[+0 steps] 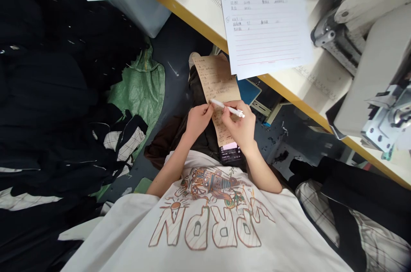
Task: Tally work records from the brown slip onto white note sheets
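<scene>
Brown kraft paper, a handwritten strip [216, 83], lies across dark cloth [195, 92] just off the table's [321, 77] yellow edge. My left hand [199, 120] pinches the strip's side, and my right hand [239, 126] grips a white pen [228, 109] over it, the two hands close together. A phone [230, 154] sits just below the strip's lower end. A lined sheet [266, 15] overhangs the table edge, its corner reaching over the strip's top, and a sewing machine [362, 49] stands toward the table's right end.

Kraft paper slip [215, 92]: matt, slightly rough. Pen [227, 108]: smooth white plastic. Lined sheet [263, 15]: thin matt paper. Green sack [141, 88]: woven plastic, faint sheen. Machine bracket [382, 121]: bare metal. Black cloth [48, 105]: matt.
</scene>
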`<move>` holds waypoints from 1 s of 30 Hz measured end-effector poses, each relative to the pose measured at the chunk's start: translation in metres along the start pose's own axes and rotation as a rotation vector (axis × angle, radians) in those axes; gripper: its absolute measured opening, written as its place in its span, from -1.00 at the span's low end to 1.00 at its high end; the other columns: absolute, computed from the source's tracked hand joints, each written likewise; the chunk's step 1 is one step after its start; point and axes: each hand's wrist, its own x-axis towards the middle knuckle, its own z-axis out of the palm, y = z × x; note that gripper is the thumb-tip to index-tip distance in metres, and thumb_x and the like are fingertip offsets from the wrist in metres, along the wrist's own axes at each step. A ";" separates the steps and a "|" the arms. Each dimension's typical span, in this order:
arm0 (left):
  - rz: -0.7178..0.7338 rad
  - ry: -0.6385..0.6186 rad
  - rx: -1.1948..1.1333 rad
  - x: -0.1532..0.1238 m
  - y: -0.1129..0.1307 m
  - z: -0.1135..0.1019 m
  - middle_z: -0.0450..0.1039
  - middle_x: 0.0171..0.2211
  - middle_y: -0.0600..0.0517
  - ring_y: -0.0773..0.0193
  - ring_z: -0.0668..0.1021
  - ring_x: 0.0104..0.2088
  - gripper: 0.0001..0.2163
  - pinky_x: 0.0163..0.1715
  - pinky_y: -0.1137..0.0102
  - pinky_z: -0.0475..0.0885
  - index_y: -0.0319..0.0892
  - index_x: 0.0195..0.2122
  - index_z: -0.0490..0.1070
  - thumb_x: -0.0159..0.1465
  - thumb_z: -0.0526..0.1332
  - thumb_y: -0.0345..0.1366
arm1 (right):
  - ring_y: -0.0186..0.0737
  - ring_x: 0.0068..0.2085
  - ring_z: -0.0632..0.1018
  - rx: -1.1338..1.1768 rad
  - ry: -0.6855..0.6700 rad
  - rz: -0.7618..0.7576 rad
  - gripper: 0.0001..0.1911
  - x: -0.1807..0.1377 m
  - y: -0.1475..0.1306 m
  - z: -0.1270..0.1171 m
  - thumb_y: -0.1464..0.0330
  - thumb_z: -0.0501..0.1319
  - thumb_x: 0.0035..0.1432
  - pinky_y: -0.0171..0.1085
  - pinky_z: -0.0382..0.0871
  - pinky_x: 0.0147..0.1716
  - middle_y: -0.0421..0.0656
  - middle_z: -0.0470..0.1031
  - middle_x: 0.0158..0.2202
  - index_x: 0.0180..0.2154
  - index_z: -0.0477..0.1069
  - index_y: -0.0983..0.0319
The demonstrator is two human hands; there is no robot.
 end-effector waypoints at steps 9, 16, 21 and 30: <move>0.006 -0.002 0.021 0.001 0.003 -0.001 -0.01 -0.64 0.14 0.41 0.13 -0.55 -0.59 -0.47 0.36 -0.03 -0.18 -0.62 0.05 0.35 0.09 -0.18 | -0.23 -0.35 0.59 -0.017 0.005 -0.024 -0.94 0.000 0.001 0.002 0.41 0.21 0.21 -0.26 0.45 -0.25 -0.21 0.62 -0.39 -0.32 0.45 0.15; 0.014 0.004 0.015 0.001 0.001 0.000 -0.02 -0.64 0.14 0.41 0.13 -0.56 -0.57 -0.47 0.36 -0.02 -0.18 -0.62 0.04 0.36 0.09 -0.14 | -0.23 -0.31 0.62 0.002 0.032 -0.056 -0.93 -0.003 -0.003 -0.009 0.42 0.21 0.23 -0.22 0.49 -0.22 -0.21 0.64 -0.36 -0.27 0.46 0.15; 0.015 -0.005 0.018 0.001 -0.002 0.000 -0.02 -0.64 0.14 0.41 0.13 -0.56 -0.56 -0.47 0.34 -0.04 -0.18 -0.62 0.06 0.36 0.09 -0.10 | -0.18 -0.13 0.65 0.163 0.035 -0.227 -0.70 -0.008 -0.009 -0.044 0.40 0.15 0.29 -0.13 0.55 -0.12 -0.13 0.62 -0.09 0.04 0.42 0.10; 0.040 -0.020 0.007 0.001 -0.005 -0.001 -0.08 -0.62 0.13 0.40 0.11 -0.55 -0.55 -0.47 0.35 -0.03 -0.16 -0.60 -0.01 0.35 0.08 -0.07 | -0.01 0.16 0.55 -0.116 -0.018 -0.145 -0.77 0.073 0.019 -0.057 0.28 0.09 0.35 0.12 0.40 0.19 -0.09 0.52 0.14 0.01 0.39 0.04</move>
